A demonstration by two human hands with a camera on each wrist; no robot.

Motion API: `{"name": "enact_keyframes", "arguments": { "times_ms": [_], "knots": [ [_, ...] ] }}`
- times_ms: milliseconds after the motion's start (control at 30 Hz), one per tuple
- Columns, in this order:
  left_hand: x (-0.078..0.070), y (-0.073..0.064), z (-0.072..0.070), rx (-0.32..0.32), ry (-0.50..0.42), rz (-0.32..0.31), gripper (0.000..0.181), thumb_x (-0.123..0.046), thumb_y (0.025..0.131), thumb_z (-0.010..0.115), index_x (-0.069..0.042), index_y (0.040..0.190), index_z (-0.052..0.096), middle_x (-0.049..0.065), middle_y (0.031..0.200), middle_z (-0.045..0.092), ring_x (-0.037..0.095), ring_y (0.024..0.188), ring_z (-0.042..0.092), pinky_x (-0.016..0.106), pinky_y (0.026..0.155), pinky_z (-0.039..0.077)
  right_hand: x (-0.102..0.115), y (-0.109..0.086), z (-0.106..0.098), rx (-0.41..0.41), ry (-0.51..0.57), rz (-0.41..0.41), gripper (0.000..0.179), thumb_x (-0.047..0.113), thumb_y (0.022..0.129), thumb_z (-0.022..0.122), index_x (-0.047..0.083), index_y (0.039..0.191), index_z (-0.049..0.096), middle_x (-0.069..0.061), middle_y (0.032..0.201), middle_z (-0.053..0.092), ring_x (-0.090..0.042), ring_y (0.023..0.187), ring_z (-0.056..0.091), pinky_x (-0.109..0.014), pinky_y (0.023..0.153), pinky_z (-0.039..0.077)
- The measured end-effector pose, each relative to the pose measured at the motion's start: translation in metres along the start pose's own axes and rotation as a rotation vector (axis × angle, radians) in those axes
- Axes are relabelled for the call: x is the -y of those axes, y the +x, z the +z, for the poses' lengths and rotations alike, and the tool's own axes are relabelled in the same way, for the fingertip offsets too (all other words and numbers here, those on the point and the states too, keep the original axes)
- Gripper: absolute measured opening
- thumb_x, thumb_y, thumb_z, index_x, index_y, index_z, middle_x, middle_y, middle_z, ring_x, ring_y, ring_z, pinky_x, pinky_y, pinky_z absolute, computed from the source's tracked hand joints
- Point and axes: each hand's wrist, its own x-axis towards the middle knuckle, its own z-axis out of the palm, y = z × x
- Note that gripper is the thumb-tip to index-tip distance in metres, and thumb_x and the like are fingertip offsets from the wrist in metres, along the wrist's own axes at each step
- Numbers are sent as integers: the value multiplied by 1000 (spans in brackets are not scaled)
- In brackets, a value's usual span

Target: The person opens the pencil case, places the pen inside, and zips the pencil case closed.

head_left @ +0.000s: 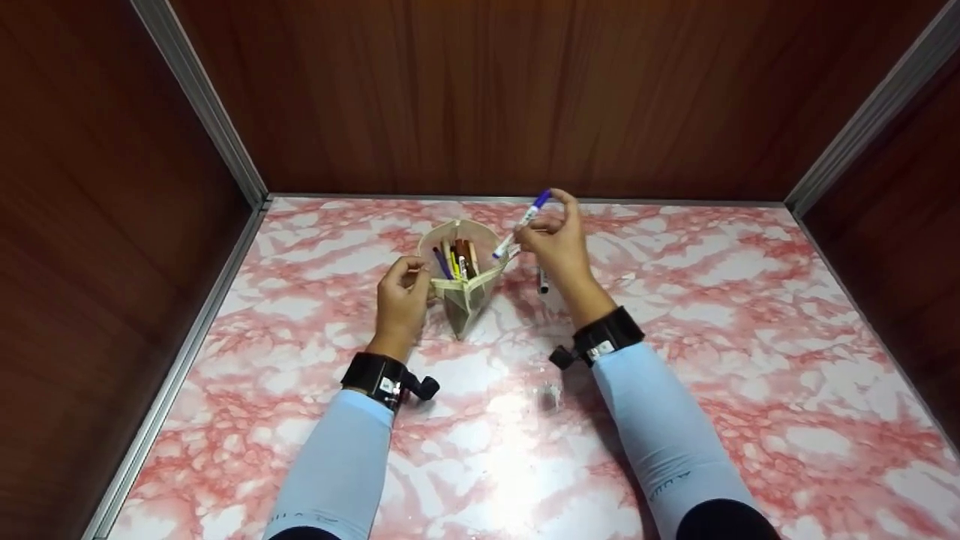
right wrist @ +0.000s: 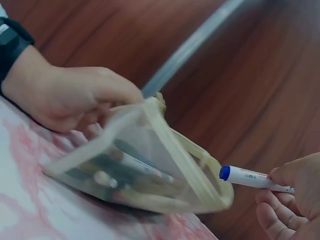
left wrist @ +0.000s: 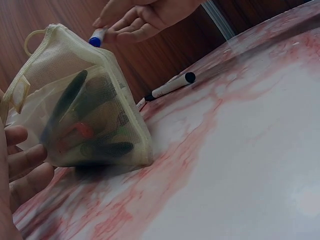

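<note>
A cream mesh zip pouch (head_left: pixel 455 304) stands with its mouth open on the table, several pens and markers (head_left: pixel 459 259) inside it. My left hand (head_left: pixel 401 296) pinches the pouch's rim at its left side. Between the thumb and fingers of my right hand (head_left: pixel 561 244) is a white marker with blue ends (head_left: pixel 531 214), slanted, its lower end at the right edge of the pouch mouth. In the right wrist view, the blue tip of that marker (right wrist: pixel 247 177) points toward the pouch opening (right wrist: pixel 212 162).
A white marker with black ends (left wrist: pixel 172 86) lies on the table just right of the pouch, partly behind my right hand in the head view. The red-and-white marbled tabletop (head_left: pixel 750 360) meets brown wood-look panels (head_left: pixel 510 97) at the back and sides.
</note>
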Motion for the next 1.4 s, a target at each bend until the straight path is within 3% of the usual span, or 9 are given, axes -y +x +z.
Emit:
{"name": "enact_keyframes", "arguments": {
  "times_ms": [100, 233, 333, 467, 667, 800, 1000, 1267, 1400],
  "knots": [
    [0, 0, 0, 1, 12, 3, 17, -8, 110, 69, 5, 119, 73, 22, 102, 77, 29, 72, 75, 43, 66, 70, 1, -1, 15, 61, -69, -7, 88, -12, 92, 80, 8, 166, 38, -9, 92, 78, -13, 75, 78, -34, 76, 70],
    [0, 0, 0, 5, 29, 7, 18, -10, 110, 69, 4, 120, 74, 28, 109, 77, 21, 74, 75, 43, 68, 70, 2, -3, 30, 152, -237, -14, 87, -9, 92, 81, 8, 166, 40, -17, 96, 81, -17, 74, 78, -27, 69, 66],
    [-1, 0, -1, 14, 25, 0, 21, -11, 110, 69, 6, 121, 72, 32, 112, 75, 18, 75, 74, 44, 69, 71, 4, -6, 38, 212, -357, -14, 85, -5, 93, 82, 9, 166, 42, -16, 95, 81, -22, 74, 78, -26, 65, 64],
    [0, 1, -1, 11, 24, -1, 20, -9, 110, 69, 7, 121, 72, 32, 111, 75, 17, 74, 74, 44, 69, 70, 8, -10, 45, 273, -479, -5, 77, 2, 96, 84, 10, 163, 48, -8, 90, 79, -18, 74, 74, -24, 64, 59],
    [1, 2, -1, -9, 27, 6, 19, -11, 109, 71, 4, 118, 74, 20, 100, 77, 17, 70, 74, 43, 65, 70, 15, -12, 54, 362, -644, -35, 63, 7, 98, 81, 7, 158, 60, -11, 97, 81, -13, 82, 70, -24, 69, 54],
    [0, 1, 0, -11, 20, 3, 18, -10, 109, 70, 5, 118, 74, 14, 96, 77, 18, 70, 74, 43, 64, 69, 14, -13, 55, 394, -759, -66, 45, 10, 99, 75, 3, 143, 75, -15, 106, 86, -16, 88, 74, -28, 77, 57],
    [-2, 0, 3, -13, 17, 2, 15, -9, 109, 71, 4, 116, 74, 11, 92, 76, 23, 71, 74, 45, 65, 70, 11, -12, 35, 298, -714, -144, 24, 9, 103, 73, -3, 123, 81, -20, 113, 84, -31, 101, 79, -45, 95, 66],
    [-1, 0, 2, -7, 5, 3, 12, -9, 109, 72, 0, 115, 75, 15, 97, 77, 17, 69, 74, 43, 65, 70, 4, 4, -9, 111, -655, -165, 17, 12, 104, 74, -1, 110, 83, -16, 98, 80, -18, 84, 66, -29, 79, 54],
    [1, 1, 1, -11, 7, 11, 13, -8, 108, 71, 2, 115, 75, 17, 96, 78, 16, 68, 74, 42, 65, 69, -3, 11, -30, 76, -651, -153, 16, 10, 103, 74, -3, 108, 83, -17, 97, 80, -13, 83, 63, -24, 79, 50]
  ]
}}
